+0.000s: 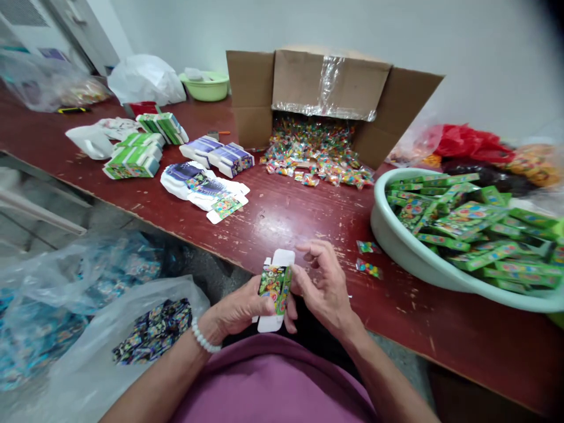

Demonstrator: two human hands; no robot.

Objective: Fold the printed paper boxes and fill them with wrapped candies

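Observation:
Close to my lap, my left hand (244, 304) grips a small green printed carton (273, 285), thumb across its front and fingers behind. White flaps stick out at the carton's top and bottom ends. My right hand (324, 285) is at the carton's right edge, thumb by the side panel and fingers bent but apart; whether it touches the carton is hard to tell. Beyond them on the table, flat unfolded cartons (198, 182) lie in a loose fan. Two small candy packets (369, 268) rest to the right of my right hand.
An open cardboard box (330, 88) spills wrapped candies (317, 155) onto the red table (282, 223). At right stands a pale basin (440, 281) of filled-looking green cartons. Bundled green cartons (134, 155) and purple cartons (218, 154) sit left. Plastic bags (150, 335) of packets lie below the table edge.

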